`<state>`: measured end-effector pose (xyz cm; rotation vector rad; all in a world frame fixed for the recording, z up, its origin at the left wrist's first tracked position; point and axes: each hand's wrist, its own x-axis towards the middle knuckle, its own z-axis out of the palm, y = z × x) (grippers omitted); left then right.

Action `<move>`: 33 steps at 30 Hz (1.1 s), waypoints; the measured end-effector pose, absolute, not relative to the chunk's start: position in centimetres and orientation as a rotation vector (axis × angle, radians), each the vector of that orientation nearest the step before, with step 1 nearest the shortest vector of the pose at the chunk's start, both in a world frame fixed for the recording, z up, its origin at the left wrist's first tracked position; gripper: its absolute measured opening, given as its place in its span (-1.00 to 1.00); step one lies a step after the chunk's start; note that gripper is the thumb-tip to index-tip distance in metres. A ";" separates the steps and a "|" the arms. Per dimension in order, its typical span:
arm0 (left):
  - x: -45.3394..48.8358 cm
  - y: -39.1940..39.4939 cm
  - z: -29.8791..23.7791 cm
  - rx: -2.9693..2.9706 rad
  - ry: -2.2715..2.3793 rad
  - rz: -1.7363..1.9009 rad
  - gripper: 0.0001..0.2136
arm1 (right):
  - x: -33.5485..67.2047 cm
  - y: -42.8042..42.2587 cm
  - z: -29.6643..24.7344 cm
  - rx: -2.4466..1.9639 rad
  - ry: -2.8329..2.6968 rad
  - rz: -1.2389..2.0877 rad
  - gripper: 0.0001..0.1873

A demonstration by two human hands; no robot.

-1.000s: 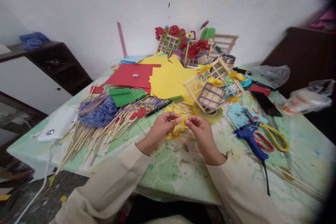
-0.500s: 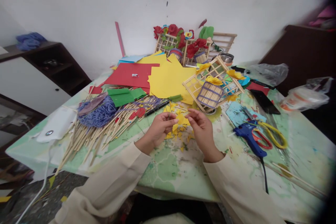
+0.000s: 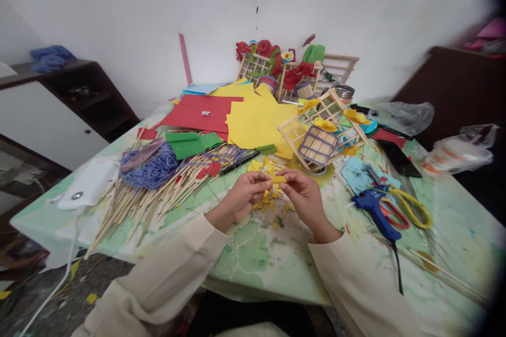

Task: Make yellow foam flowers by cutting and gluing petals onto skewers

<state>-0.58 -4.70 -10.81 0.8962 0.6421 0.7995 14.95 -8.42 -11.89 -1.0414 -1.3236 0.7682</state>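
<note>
A small piece of yellow paper (image 3: 279, 179) is pinched between my two hands over the middle of the table. My left hand (image 3: 245, 193) grips its left end with thumb and forefinger; a thin dark wire seems to run from these fingers to the left. On the other end, my right hand (image 3: 302, 195) closes with its thumb and fingertips. Below and behind the hands lie many yellow paper scraps (image 3: 269, 202). Just beyond my right hand leans a stick lattice frame (image 3: 290, 139) with yellow paper flowers (image 3: 324, 124) and a small stick basket (image 3: 317, 146).
Left are bamboo sticks (image 3: 136, 210), purple yarn (image 3: 154, 168) and a white device (image 3: 89, 187) with a cord. Yellow sheets (image 3: 256, 124) and red paper (image 3: 197, 110) lie behind. On the right are a blue glue gun (image 3: 377, 210), scissors (image 3: 415, 213), a phone (image 3: 397, 158) and a bagged cup (image 3: 446, 155).
My right hand has moved left, close to my left hand, and now its fingertips meet at the yellow paper piece. The whole view has shifted slightly.
</note>
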 end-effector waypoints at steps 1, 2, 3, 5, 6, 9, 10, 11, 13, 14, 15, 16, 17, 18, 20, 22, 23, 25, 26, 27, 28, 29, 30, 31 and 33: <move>-0.6 -4.7 -10.8 0.907 0.633 0.797 -0.79 | 15.0 -8.4 -11.8 -1.045 -1.282 0.806 -0.88; -0.6 -4.7 -10.8 0.919 0.625 0.793 -0.80 | 15.0 -8.5 -11.7 -1.052 -1.238 0.838 -0.86; -0.6 -4.8 -10.8 0.927 0.619 0.789 -0.80 | 15.0 -8.5 -11.6 -1.061 -1.195 0.859 -0.84; -0.5 -4.8 -10.8 0.928 0.613 0.779 -0.77 | 15.1 -8.5 -11.4 -1.077 -1.134 0.865 -0.81; -0.5 -4.8 -10.8 0.923 0.611 0.773 -0.75 | 15.1 -8.5 -11.3 -1.080 -1.118 0.853 -0.80; -0.5 -4.8 -10.8 0.914 0.617 0.764 -0.73 | 15.1 -8.6 -11.3 -1.093 -1.113 0.783 -0.80; -0.5 -4.8 -10.8 0.918 0.621 0.761 -0.73 | 15.1 -8.6 -11.4 -1.105 -1.123 0.756 -0.81; -0.5 -4.8 -10.8 0.923 0.626 0.760 -0.73 | 15.1 -8.6 -11.5 -1.123 -1.138 0.729 -0.81; -0.4 -4.9 -10.9 0.930 0.642 0.760 -0.74 | 15.1 -8.7 -11.6 -1.169 -1.187 0.681 -0.82; -0.4 -4.9 -10.9 0.934 0.651 0.762 -0.74 | 15.1 -8.8 -11.7 -1.192 -1.216 0.658 -0.83; -0.4 -5.0 -10.9 0.942 0.659 0.767 -0.74 | 15.0 -8.9 -11.8 -1.213 -1.246 0.632 -0.83; -0.3 -5.0 -10.9 0.957 0.663 0.773 -0.74 | 14.9 -9.0 -11.7 -1.230 -1.278 0.599 -0.83; -0.3 -5.1 -11.0 0.979 0.663 0.778 -0.73 | 14.8 -9.0 -11.7 -1.243 -1.309 0.556 -0.83; -0.2 -5.1 -11.0 1.004 0.661 0.783 -0.72 | 14.7 -9.1 -11.6 -1.255 -1.336 0.506 -0.84; -0.2 -5.2 -11.1 1.054 0.660 0.792 -0.71 | 14.5 -9.2 -11.4 -1.275 -1.363 0.404 -0.85; -0.1 -5.4 -11.1 1.089 0.670 0.790 -0.71 | 14.2 -9.3 -11.3 -1.296 -1.354 0.331 -0.86; -0.1 -5.4 -11.1 1.099 0.678 0.787 -0.71 | 14.1 -9.3 -11.3 -1.308 -1.339 0.310 -0.86; -0.1 -5.5 -11.0 1.110 0.694 0.775 -0.71 | 14.0 -9.3 -11.2 -1.330 -1.310 0.292 -0.87; -0.1 -5.6 -10.9 1.112 0.703 0.771 -0.71 | 14.0 -9.3 -11.2 -1.340 -1.301 0.289 -0.87; -0.1 -5.6 -10.9 1.114 0.710 0.769 -0.72 | 13.9 -9.3 -11.2 -1.349 -1.294 0.288 -0.86; -0.1 -5.7 -10.8 1.117 0.717 0.767 -0.72 | 13.9 -9.3 -11.3 -1.359 -1.288 0.288 -0.86; -0.1 -5.7 -10.7 1.122 0.723 0.767 -0.72 | 13.9 -9.3 -11.3 -1.369 -1.286 0.287 -0.85; -0.1 -5.7 -10.7 1.127 0.727 0.768 -0.73 | 13.9 -9.4 -11.3 -1.376 -1.283 0.283 -0.84; -0.1 -5.7 -10.7 1.128 0.729 0.771 -0.73 | 13.9 -9.4 -11.3 -1.379 -1.280 0.277 -0.83; -0.1 -5.7 -10.8 1.118 0.723 0.777 -0.73 | 13.9 -9.4 -11.4 -1.372 -1.269 0.273 -0.82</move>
